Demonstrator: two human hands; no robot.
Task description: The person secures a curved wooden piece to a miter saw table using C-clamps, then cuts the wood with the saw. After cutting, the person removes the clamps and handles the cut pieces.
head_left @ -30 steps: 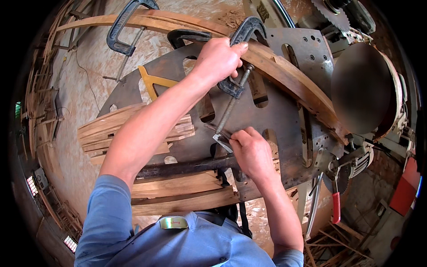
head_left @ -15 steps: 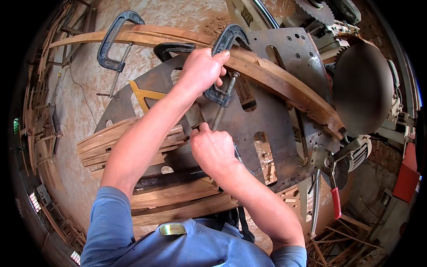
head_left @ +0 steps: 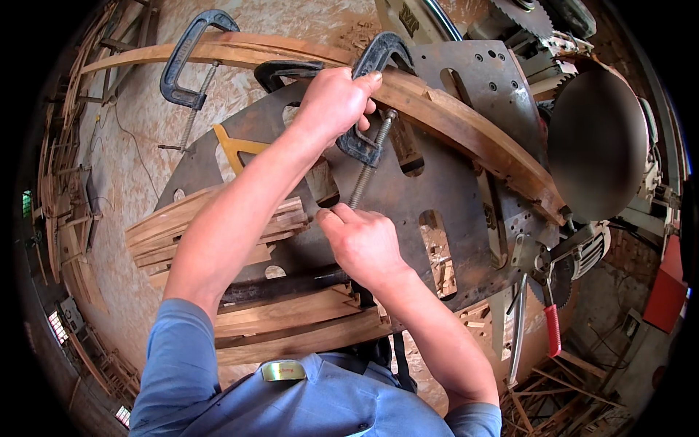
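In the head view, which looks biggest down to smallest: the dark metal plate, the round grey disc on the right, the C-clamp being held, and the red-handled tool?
1. Dark metal plate
2. Round grey disc
3. C-clamp in the left hand
4. Red-handled tool

The clamp is partly hidden by the hand, and the fisheye bends things near the rim.

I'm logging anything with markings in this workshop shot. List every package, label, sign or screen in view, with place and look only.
Badge or tag: small, oblong, gold-coloured, on the blue shirt at the lower edge, below the left forearm.
Marking on machine arm: dark print on a pale beige metal part, top centre, above the C-clamp held by the left hand.
No packages or screens show.
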